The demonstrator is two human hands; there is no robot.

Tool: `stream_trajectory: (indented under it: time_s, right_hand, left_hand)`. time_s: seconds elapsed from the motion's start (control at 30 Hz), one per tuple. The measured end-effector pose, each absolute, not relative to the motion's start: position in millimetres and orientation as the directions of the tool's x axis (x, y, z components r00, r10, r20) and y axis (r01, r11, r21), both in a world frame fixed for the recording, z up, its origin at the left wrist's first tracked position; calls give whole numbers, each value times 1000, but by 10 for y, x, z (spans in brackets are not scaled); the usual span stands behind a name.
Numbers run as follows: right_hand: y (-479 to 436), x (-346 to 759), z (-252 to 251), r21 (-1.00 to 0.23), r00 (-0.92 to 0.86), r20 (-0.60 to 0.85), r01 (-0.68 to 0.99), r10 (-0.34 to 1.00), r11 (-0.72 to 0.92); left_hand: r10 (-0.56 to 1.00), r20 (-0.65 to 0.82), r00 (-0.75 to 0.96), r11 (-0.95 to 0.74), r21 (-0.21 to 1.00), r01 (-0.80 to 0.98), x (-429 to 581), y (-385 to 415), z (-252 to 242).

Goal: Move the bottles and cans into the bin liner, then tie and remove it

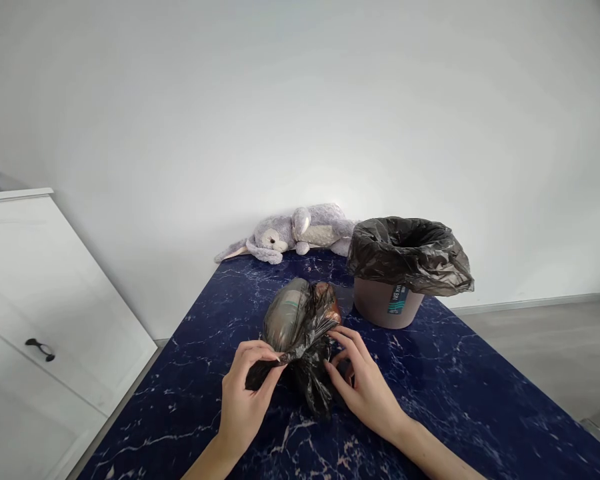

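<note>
A filled black plastic garbage bag (307,317) lies on the blue marbled table (180,400). Through its thin film a pale rounded item and a brownish one show, but I cannot make out what they are. My left hand (247,380) pinches the gathered plastic at the bag's near left side between thumb and fingers. On the other side, my right hand (357,380) has its fingers curled on the bag's gathered neck, with fingertips closed against the film. Crumpled plastic hangs down between the two hands.
A brownish-pink bin (375,307) lined with a black bag (410,263) stands at the back right. Against the wall lies a grey plush bunny (280,237). To the left is a white cabinet (55,300) with a dark handle.
</note>
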State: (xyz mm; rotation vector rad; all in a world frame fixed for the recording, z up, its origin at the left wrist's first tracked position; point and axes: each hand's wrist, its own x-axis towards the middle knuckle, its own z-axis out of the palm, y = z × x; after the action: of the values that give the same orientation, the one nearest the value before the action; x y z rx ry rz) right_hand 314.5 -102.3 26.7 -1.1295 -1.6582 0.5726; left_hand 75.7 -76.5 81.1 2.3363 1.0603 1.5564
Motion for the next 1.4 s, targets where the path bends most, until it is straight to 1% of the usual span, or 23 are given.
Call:
stream_trajectory:
  time_s: [0.1, 0.17, 0.27, 0.33, 0.4, 0.6, 0.77, 0.93, 1.0, 1.17, 1.4]
  right_hand:
    - [-1050, 3151, 308, -784, -118, 483, 382, 867, 489]
    - [-1065, 3157, 316, -748, -198, 489, 406, 850, 525]
    - [-1069, 3170, 298, -697, -268, 482, 460, 834, 551]
    - [-1065, 3180, 282, -682, -270, 482, 481, 833, 551]
    - [-1063, 3189, 278, -678, -264, 487, 486, 832, 551]
    - [-1076, 3207, 301, -685, -263, 496, 467, 827, 559]
    - [-1060, 3233, 272, -654, -200, 555, 496, 807, 572]
    - [-1040, 3259, 250, -631, -133, 611, 514, 781, 581]
    - [-1039, 3266, 249, -635, -111, 618, 514, 778, 577]
    - [-1035, 3276, 271, -707, 0, 604, 461, 797, 536]
    - [-972, 3331, 321, -779, 191, 571, 434, 798, 453]
  left_hand:
    - [661, 710, 242, -740, 563, 367, 803, -810, 801]
    - [651, 701, 290, -757, 576, 308, 830, -841, 795]
    - [583, 724, 369, -812, 525, 253, 857, -878, 798]
    - [529, 749, 399, -849, 473, 236, 863, -895, 807]
    - [503, 766, 400, -864, 447, 231, 862, -908, 814]
    - [529, 774, 348, -847, 455, 274, 835, -903, 833]
    - [611, 755, 237, -780, 525, 340, 789, -846, 875]
    - [742, 669, 41, -626, 669, 400, 698, -762, 900]
    - [764, 645, -23, -579, 701, 416, 656, -728, 912]
    - [786, 601, -142, -498, 753, 431, 563, -644, 955]
    - [780, 554, -291, -442, 817, 369, 423, -451, 983]
